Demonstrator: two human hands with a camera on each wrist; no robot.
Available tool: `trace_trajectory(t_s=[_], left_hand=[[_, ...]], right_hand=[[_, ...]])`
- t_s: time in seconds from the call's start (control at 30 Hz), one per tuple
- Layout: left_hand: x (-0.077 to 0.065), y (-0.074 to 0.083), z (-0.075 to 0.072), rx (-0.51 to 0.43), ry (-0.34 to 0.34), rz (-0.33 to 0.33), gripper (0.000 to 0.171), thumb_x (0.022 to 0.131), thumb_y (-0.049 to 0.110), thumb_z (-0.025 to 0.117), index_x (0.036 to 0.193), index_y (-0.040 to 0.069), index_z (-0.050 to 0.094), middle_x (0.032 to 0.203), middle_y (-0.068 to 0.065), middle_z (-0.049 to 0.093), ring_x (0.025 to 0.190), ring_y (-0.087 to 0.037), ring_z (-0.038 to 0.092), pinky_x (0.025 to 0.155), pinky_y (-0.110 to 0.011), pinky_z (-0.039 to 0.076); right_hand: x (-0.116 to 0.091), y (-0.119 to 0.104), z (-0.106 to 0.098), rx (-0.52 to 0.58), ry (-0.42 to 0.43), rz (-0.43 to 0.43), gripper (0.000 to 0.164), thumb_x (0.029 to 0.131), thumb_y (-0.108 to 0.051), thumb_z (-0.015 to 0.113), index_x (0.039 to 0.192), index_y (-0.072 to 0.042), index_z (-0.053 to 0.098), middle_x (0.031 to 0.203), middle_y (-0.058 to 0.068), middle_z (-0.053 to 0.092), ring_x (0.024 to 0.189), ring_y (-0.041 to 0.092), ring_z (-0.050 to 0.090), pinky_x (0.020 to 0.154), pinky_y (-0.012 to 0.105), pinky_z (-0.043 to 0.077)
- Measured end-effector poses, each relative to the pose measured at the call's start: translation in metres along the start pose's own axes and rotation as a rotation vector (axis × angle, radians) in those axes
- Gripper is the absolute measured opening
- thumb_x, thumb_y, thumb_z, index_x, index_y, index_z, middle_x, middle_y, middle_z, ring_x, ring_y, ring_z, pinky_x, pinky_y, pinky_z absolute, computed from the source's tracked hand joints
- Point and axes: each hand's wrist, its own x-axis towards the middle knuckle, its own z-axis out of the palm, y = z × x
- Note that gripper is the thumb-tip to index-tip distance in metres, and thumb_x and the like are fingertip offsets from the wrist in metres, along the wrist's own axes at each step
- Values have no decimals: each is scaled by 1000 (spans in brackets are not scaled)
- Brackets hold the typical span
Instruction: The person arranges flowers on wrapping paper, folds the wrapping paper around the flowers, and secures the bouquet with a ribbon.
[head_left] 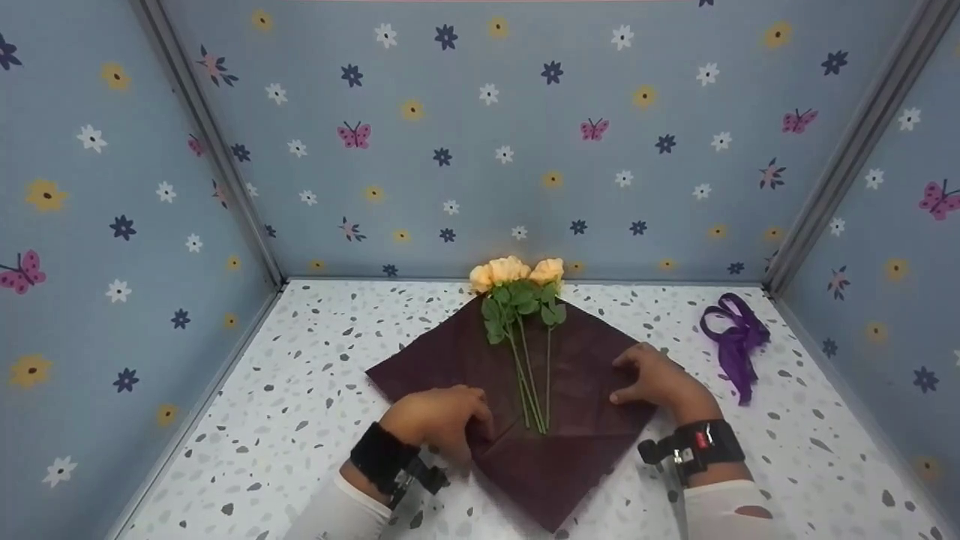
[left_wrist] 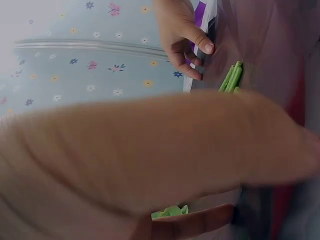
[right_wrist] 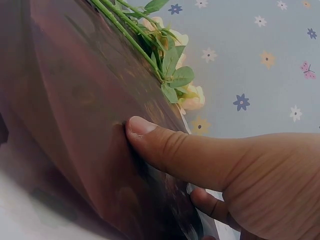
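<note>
A sheet of dark maroon wrapping paper (head_left: pixel 442 352) lies on the speckled table, one corner pointing toward the person. Several peach roses (head_left: pixel 510 268) with green leaves and long stems (head_left: pixel 547 375) rest on it, their blooms past its far corner. My left hand (head_left: pixel 442 420) pinches the paper's left edge near the stem ends, its fingertips partly hidden by the fold. At the right edge, my right hand (head_left: pixel 656 379) rests with thumb and forefinger apart; its thumb (right_wrist: pixel 150 135) touches the paper.
A purple ribbon (head_left: pixel 735 341) lies loosely looped on the table (head_left: pixel 300 360), right of the paper. Blue panels (head_left: pixel 465 135) with flower and butterfly prints enclose the table at the back and both sides. Each wrist wears a black strap with a small camera.
</note>
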Motion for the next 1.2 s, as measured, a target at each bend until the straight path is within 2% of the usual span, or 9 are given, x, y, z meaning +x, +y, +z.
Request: trace_trajectory(t_s=[0.1, 0.23, 0.37, 0.47, 0.53, 0.73, 0.83, 0.97, 1.2], left_hand=[[0, -1, -1, -68, -11, -11, 33, 65, 16, 86, 89, 38, 78, 103, 14, 60, 83, -14, 59, 53, -31, 54], [-1, -1, -3, -161, -19, -8, 24, 71, 11, 79, 78, 33, 78, 96, 12, 65, 54, -9, 59, 46, -28, 51], [-1, -5, -6, -213, -28, -16, 19, 76, 10, 78, 77, 29, 80, 85, 15, 71, 46, -7, 56, 44, -26, 48], [0, -10, -7, -248, -36, -2, 14, 78, 12, 79, 79, 26, 81, 75, 12, 74, 47, -9, 59, 46, -26, 48], [2, -14, -7, -232, -18, 33, 12, 79, 15, 80, 79, 26, 81, 72, 14, 73, 52, -7, 60, 50, -24, 48], [9, -28, -7, -179, 33, 94, 6, 86, 21, 80, 83, 24, 78, 75, 18, 65, 67, -3, 55, 65, -24, 49], [12, -33, -7, -176, 55, 77, 4, 90, 23, 79, 86, 22, 77, 78, 15, 64, 72, -6, 56, 70, -27, 51], [15, -36, -5, -200, 83, 20, 4, 94, 26, 77, 92, 23, 76, 85, 11, 67, 78, -8, 60, 77, -31, 53], [20, -39, -2, -208, 143, -4, 8, 97, 26, 74, 92, 20, 75, 85, 8, 65, 77, -10, 59, 76, -33, 52]], right_hand=[[1, 0, 0, 2, -3, 10, 68, 72, -28, 98, 128, -3, 69, 135, 21, 58, 128, 42, 57, 115, 58, 45], [2, 2, -1, -1, -5, 13, 67, 73, -29, 98, 128, -4, 69, 135, 21, 58, 129, 42, 56, 115, 58, 44], [1, 1, -3, -4, -10, 13, 66, 74, -29, 98, 128, -4, 69, 135, 21, 59, 128, 41, 57, 114, 59, 45], [0, 0, -4, -4, -13, 8, 66, 74, -28, 97, 129, -3, 69, 135, 21, 59, 128, 41, 57, 113, 59, 46], [-1, -1, -5, -7, -13, 0, 66, 75, -28, 97, 129, -3, 69, 135, 21, 59, 128, 41, 57, 114, 58, 46], [-2, -1, -5, -31, -14, -13, 61, 81, -33, 93, 129, -2, 70, 137, 21, 59, 130, 40, 56, 115, 58, 44], [-1, -1, -6, -42, -19, -14, 56, 87, -35, 88, 129, -2, 70, 137, 20, 60, 131, 40, 56, 116, 58, 44], [0, 0, -6, -32, -9, -21, 49, 92, -34, 83, 128, -2, 71, 133, 19, 64, 127, 39, 60, 113, 58, 46], [2, -3, -8, -8, 67, 2, 34, 94, -31, 80, 115, -4, 74, 118, 16, 72, 114, 35, 68, 105, 56, 52]])
